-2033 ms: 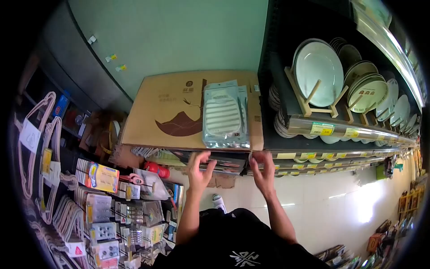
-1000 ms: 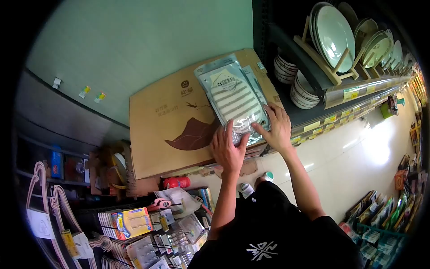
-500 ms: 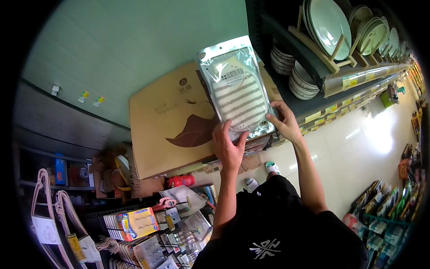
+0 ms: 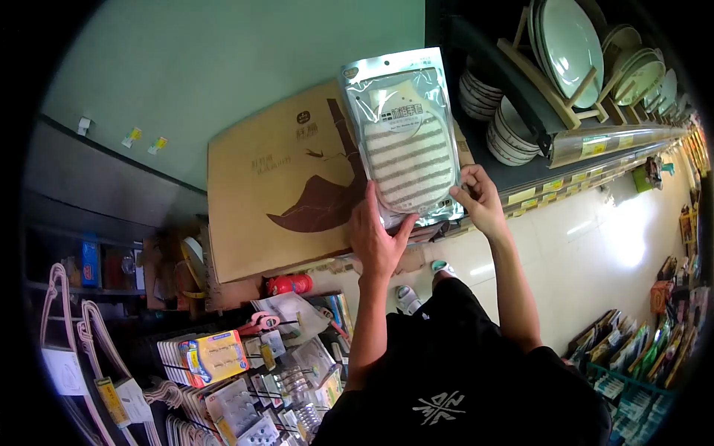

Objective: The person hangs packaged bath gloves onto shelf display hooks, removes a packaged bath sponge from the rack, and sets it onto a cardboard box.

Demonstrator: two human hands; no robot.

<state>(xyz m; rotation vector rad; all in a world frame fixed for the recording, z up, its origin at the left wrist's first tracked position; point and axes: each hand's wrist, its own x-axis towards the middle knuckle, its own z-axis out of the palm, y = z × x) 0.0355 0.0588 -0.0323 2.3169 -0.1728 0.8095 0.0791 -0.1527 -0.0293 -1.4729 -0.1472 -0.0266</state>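
A silver, clear-fronted packet holding a striped bath mitt (image 4: 409, 152) is held up in front of me, its top tilted slightly left. My left hand (image 4: 379, 234) grips its lower left corner, the thumb along the bottom edge and the fingers at the side. At the lower right edge, my right hand (image 4: 482, 199) pinches the packet between thumb and fingers. Behind it lies a large brown cardboard box (image 4: 245, 193) with a dark printed picture; the packet covers the box's right part.
White plates (image 4: 569, 48) stand in wooden racks on the right shelf, with stacked bowls (image 4: 513, 134) below. Hanging packaged goods (image 4: 216, 357) fill the lower left, near pale hangers (image 4: 63, 320). A red fire extinguisher (image 4: 290, 285) sits under the box. Tiled floor (image 4: 550, 253) shows at right.
The packet and both hands have shifted a little to the right in view, and the packet faces me more squarely. Both hands keep their hold. The surroundings have shifted slightly with the camera.
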